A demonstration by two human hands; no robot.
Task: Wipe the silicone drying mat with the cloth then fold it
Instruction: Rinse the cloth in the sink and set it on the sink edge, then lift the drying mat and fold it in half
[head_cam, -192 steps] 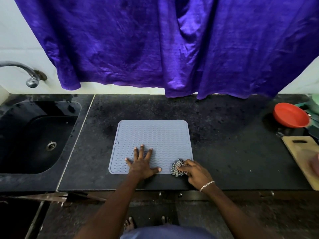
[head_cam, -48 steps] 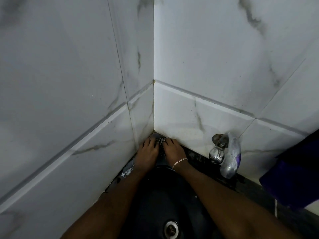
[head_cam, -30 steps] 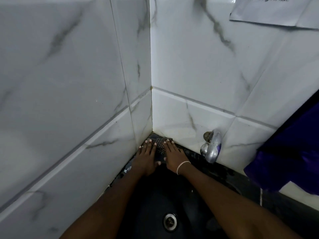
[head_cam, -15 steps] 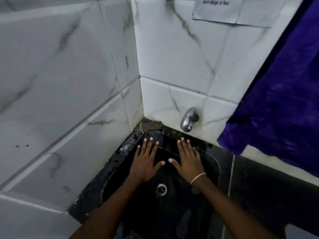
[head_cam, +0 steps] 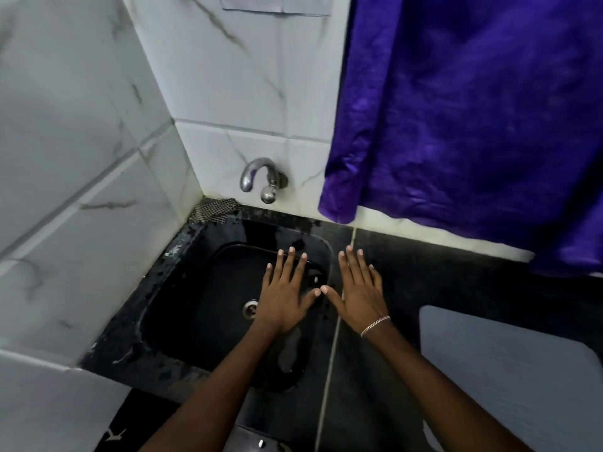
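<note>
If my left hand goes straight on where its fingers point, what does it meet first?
The left hand would probably meet the wall right of the tap, passing over the sink rim; its height is unclear.

The cloth (head_cam: 213, 211), a small black-and-white checked rag, lies crumpled on the back left corner of the sink (head_cam: 176, 252) rim, tucked where the two tiled walls (head_cam: 98, 158) meet. The silicone drying mat (head_cam: 505, 370), pale grey-blue with a rounded corner, lies flat and unfolded on the dark table (head_cam: 456, 282), well apart from the cloth and partly out of frame.
</note>
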